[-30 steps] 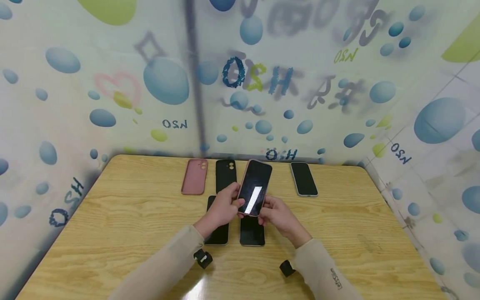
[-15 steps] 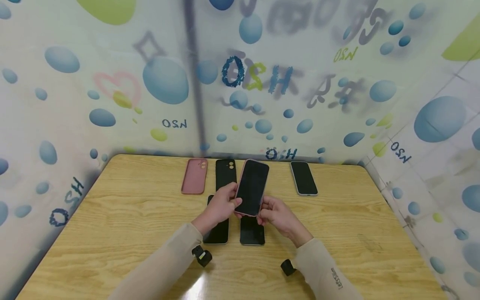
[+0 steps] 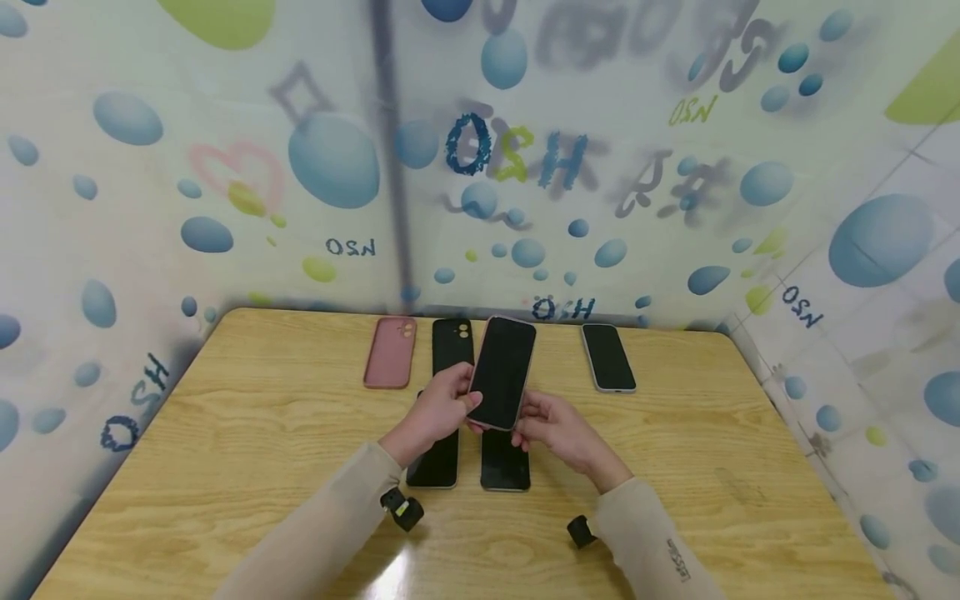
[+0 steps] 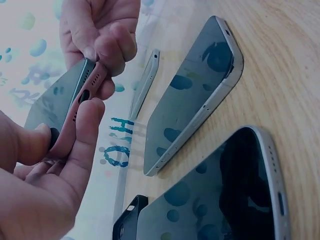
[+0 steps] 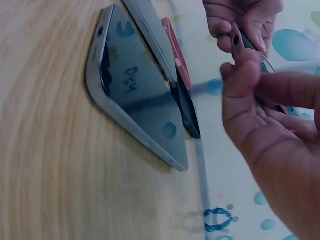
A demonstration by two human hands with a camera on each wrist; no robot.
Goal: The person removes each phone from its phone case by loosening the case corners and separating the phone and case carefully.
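Mid-frame, our left hand (image 3: 444, 406) grips phone (image 3: 502, 375) plus pink case (image 4: 89, 87), right hand (image 3: 555, 429) pinches their lower-right corner; we should press that corner home evenly.

On the patterned wall (image 3: 600, 229) facing you, big blue and green lettering (image 3: 514, 154) runs like H2O reversed, with smaller copies on the left side and just above the table edge (image 3: 255, 312), plus a grey hash sign (image 3: 693, 187). Your right sleeve (image 3: 633, 527) carries small dark lettering (image 3: 678, 560), too blurred to read surely.
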